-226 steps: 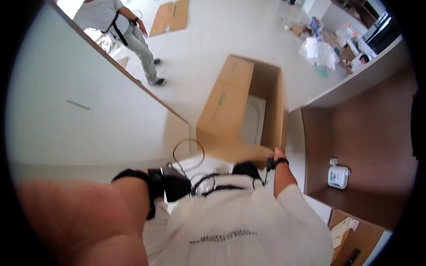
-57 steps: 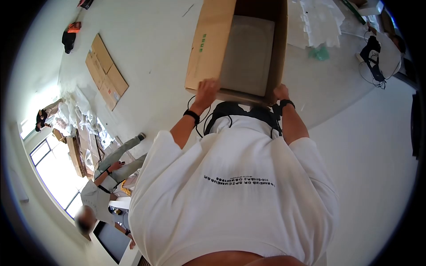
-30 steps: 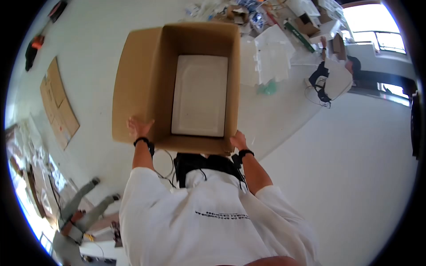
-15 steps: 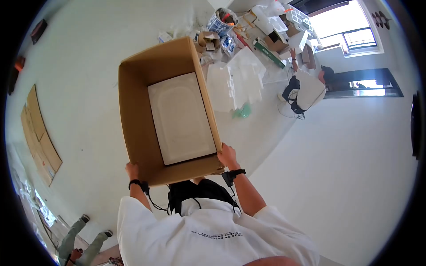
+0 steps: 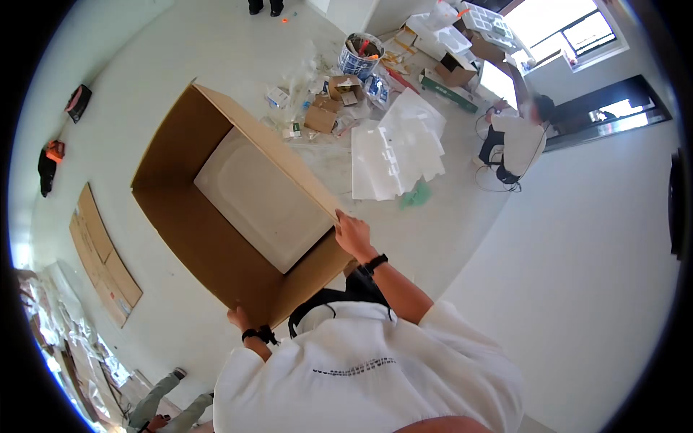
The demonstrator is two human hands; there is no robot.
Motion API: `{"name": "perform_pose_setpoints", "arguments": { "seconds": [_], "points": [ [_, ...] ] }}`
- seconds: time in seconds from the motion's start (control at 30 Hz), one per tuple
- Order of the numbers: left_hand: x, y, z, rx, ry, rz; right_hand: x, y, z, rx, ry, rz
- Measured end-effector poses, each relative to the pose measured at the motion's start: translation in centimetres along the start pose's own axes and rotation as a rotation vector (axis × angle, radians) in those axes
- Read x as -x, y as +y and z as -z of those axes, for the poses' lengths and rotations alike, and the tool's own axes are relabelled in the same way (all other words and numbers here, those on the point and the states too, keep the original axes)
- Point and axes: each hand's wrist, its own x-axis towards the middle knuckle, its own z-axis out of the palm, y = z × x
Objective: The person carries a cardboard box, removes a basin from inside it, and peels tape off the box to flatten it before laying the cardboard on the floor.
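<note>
A large open cardboard box [image 5: 216, 267] is tilted in front of me, its opening facing up toward the camera. At its bottom lies a pale rectangular piece [image 5: 263, 198] with a rounded outline. My left hand [image 5: 240, 317] grips the near left edge of the box. The near right corner is gripped by my right hand [image 5: 353, 235], fingers wrapped over the rim. Black bands with small devices sit on both wrists.
Flattened cardboard [image 5: 105, 256] lies on the floor at left. White foam sheets [image 5: 397, 148], green plastic [image 5: 416, 195], small cartons and a bucket [image 5: 359, 58] lie ahead. A person [image 5: 518, 141] crouches at right; another person's legs [image 5: 155, 400] show at lower left.
The box has turned counterclockwise in view, its far end swinging left, and both hands have stayed on its edges. Earlier, my left hand was spread on a side flap; now it grips the rim.
</note>
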Motion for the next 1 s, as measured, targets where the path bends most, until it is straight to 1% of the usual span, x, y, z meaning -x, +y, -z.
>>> {"name": "perform_pose_setpoints", "arguments": {
  "seconds": [0.07, 0.1, 0.17, 0.23, 0.3, 0.37, 0.47, 0.53, 0.57, 0.6, 0.67, 0.8, 0.9, 1.0],
  "points": [
    [0.3, 0.3, -1.9, 0.020, 0.051, -0.002, -2.7, 1.3, -0.3, 0.005, 0.008, 0.019],
    [0.6, 0.2, -2.9, 0.028, 0.079, -0.001, -4.1, 2.3, 0.1, 0.014, -0.025, 0.019],
    [0.0, -0.1, -4.6, -0.201, 0.091, -0.097, -6.6, 4.3, 1.1, 0.020, -0.093, 0.027],
    [3.2, 8.5, -5.6, -0.153, 0.107, 0.049, -8.7, 6.9, 1.6, -0.024, -0.116, 0.037],
    [3.3, 13.3, -7.2, -0.172, 0.077, 0.047, -12.5, 9.1, 2.5, -0.050, -0.058, 0.053],
    [1.3, 14.1, -10.0, -0.241, 0.114, 0.029, -14.4, 11.2, 3.4, -0.050, 0.021, 0.042],
    [1.1, 19.7, -14.0, -0.230, 0.097, -0.129, -15.8, 15.8, 7.0, -0.156, 0.135, -0.003],
    [5.4, 28.8, -15.3, -0.085, 0.035, -0.102, -15.6, 18.5, 9.1, -0.178, 0.218, -0.047],
    [4.2, 29.6, -17.3, -0.046, 0.020, -0.173, -16.0, 19.8, 9.9, -0.188, 0.263, -0.061],
    [2.8, 30.6, -18.7, -0.008, 0.007, -0.245, -16.0, 21.0, 9.9, -0.158, 0.308, -0.120],
    [2.0, 35.5, -21.0, -0.211, -0.017, -0.368, -15.8, 22.8, 10.7, -0.163, 0.328, -0.263],
    [3.7, 45.6, -25.8, -0.266, -0.144, -0.654, -13.4, 25.7, 13.1, -0.122, 0.389, -0.478],
    [3.8, 51.4, -30.6, -0.403, -0.238, -0.823, -11.6, 27.7, 13.3, -0.135, 0.483, -0.642],
    [5.2, 56.6, -35.8, -0.355, -0.348, -0.946, -10.3, 28.7, 14.1, -0.103, 0.581, -0.801]
  ]
}}
